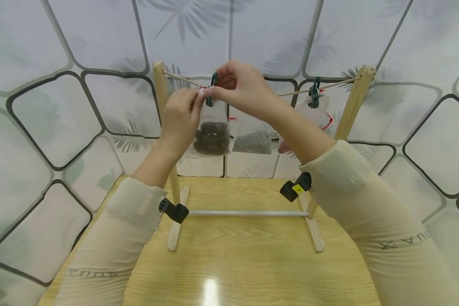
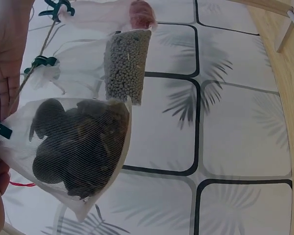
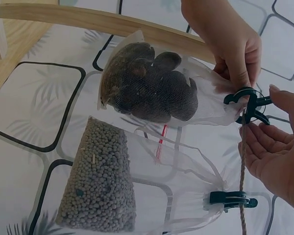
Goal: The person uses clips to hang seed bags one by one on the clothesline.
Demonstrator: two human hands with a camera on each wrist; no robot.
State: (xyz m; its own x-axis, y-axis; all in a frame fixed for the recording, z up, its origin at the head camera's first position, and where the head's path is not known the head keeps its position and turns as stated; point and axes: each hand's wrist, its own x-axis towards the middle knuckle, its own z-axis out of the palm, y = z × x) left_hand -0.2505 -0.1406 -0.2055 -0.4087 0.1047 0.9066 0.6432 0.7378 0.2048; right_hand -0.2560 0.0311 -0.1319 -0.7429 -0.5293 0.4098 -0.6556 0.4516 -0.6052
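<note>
My left hand (image 1: 179, 112) pinches the gathered top of a white mesh drawstring bag (image 3: 147, 83) holding dark, rounded lumps. Beside it, my right hand (image 1: 248, 87) holds a dark green spring clip (image 3: 250, 105), its thumb at one handle and fingers under the other. The clip sits where the bag's neck meets a twine line (image 3: 243, 171). A second mesh bag, filled with small grey pellets (image 3: 98, 181), hangs next to it from another green clip (image 3: 230, 198). Farther along the line a third green clip (image 1: 314, 92) carries a bag with something pinkish (image 2: 142, 14) inside.
The twine runs between two wooden posts (image 1: 160, 89) with flat feet on a wood-grain table (image 1: 237, 263). Low down, a pale rod (image 1: 248, 213) joins the posts. Behind stands a patterned cloth (image 1: 114, 102) with leaf prints and dark outlines.
</note>
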